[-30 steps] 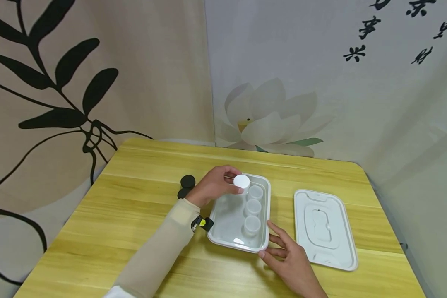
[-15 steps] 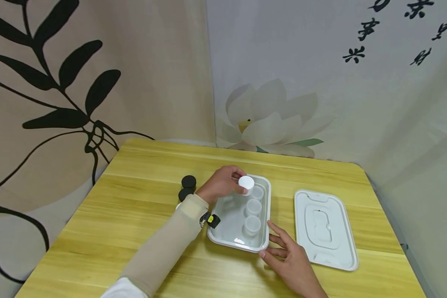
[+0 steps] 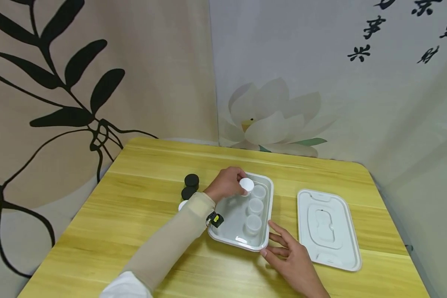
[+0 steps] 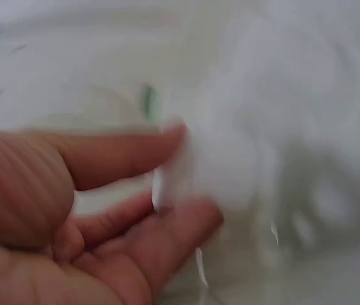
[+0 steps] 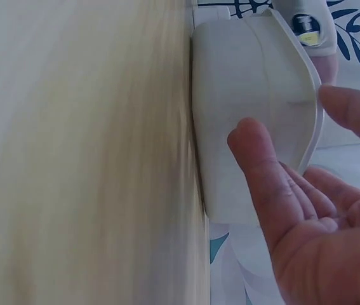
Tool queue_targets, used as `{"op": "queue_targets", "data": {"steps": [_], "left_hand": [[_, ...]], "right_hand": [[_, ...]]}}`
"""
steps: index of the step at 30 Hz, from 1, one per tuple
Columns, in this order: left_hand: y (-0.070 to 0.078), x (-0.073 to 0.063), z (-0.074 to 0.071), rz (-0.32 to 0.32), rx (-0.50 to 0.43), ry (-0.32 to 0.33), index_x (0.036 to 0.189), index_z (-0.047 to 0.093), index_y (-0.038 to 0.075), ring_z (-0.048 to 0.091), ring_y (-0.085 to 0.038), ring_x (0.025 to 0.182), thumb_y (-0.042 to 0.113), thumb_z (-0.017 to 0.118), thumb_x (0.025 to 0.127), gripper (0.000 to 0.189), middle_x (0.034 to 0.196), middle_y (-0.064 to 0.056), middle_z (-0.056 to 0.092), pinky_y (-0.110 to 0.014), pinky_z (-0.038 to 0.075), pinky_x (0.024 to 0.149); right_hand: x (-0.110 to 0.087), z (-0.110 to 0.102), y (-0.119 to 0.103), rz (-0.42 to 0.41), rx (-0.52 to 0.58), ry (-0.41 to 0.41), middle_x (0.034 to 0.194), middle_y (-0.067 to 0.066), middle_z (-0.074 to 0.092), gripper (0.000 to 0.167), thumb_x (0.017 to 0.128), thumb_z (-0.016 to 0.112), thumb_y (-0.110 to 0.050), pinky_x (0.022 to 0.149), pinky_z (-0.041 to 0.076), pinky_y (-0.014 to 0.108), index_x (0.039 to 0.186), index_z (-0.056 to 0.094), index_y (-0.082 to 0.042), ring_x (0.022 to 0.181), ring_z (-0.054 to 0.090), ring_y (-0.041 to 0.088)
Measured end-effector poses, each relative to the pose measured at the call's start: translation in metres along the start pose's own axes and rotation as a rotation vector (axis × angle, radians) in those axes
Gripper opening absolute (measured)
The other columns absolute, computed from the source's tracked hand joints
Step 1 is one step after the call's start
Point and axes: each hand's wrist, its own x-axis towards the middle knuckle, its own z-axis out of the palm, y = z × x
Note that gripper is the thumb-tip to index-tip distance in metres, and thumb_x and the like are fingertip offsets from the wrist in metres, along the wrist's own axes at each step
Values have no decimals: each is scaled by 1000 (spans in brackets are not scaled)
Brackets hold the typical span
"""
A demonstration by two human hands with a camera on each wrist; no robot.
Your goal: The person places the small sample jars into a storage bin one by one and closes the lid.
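My left hand point(image 3: 226, 183) pinches a small round jar with a white top point(image 3: 247, 184) between thumb and fingers, over the far end of a white tray point(image 3: 226, 238). In the left wrist view the jar is blurred and partly hidden by the fingers. Near it, a row of small translucent white cups point(image 3: 254, 223) stands along the tray's right side. My right hand point(image 3: 293, 257) is at the tray's near right corner, fingers spread and loosely bent. In the right wrist view its fingertips are right at the tray's rim and outer wall.
Right of the tray lies its flat white lid point(image 3: 329, 229) on the wooden table point(image 3: 149, 223). Beyond my left forearm are black round pieces point(image 3: 191, 180) and a white round piece point(image 3: 183, 205), partly covered by the sleeve. Printed curtains point(image 3: 164, 82) hang behind the table.
My left hand has carried the jar slightly right and nearer the row of cups. The white piece by the black ones has come into view. The right hand stays at the tray's corner.
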Motion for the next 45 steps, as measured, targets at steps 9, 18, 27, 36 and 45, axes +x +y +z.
{"op": "queue_targets", "data": {"steps": [9, 18, 27, 36, 45], "left_hand": [[0, 0, 10, 31, 120, 52, 117, 71, 5, 64, -26, 100, 1, 87, 82, 38, 118, -10, 74, -40, 56, 87], [-2, 3, 15, 151, 388, 91, 100, 68, 0, 58, -24, 88, -2, 78, 82, 20, 102, -14, 69, -38, 55, 81], [-4, 3, 23, 96, 424, 84, 93, 61, 2, 58, -25, 82, -1, 73, 83, 16, 96, -15, 65, -41, 58, 76], [-7, -1, 30, 105, 405, 106, 138, 47, -19, 71, -37, 96, -2, 74, 82, 64, 106, -29, 74, -47, 61, 89], [-4, -1, 26, 68, 390, 95, 123, 57, -12, 65, -31, 89, 2, 74, 85, 43, 107, -24, 70, -45, 61, 86]], "right_hand": [[2, 2, 1, -14, -1, 4, 140, 21, 68, 77, 87, 89, -18, 74, 65, 29, 154, 53, -29, 101, 79, 15], [2, 2, 1, -28, 7, -4, 140, 22, 67, 77, 88, 88, -17, 75, 65, 30, 155, 52, -27, 101, 79, 15], [2, 2, 1, -19, -5, -16, 141, 22, 67, 77, 88, 88, -19, 76, 65, 28, 155, 51, -27, 102, 79, 13], [1, 2, 2, -30, -2, -27, 141, 23, 67, 77, 89, 87, -19, 77, 65, 28, 156, 50, -25, 102, 78, 12], [2, 1, 2, -32, -10, -27, 141, 23, 67, 76, 89, 87, -21, 78, 64, 27, 156, 51, -26, 102, 78, 12]]}}
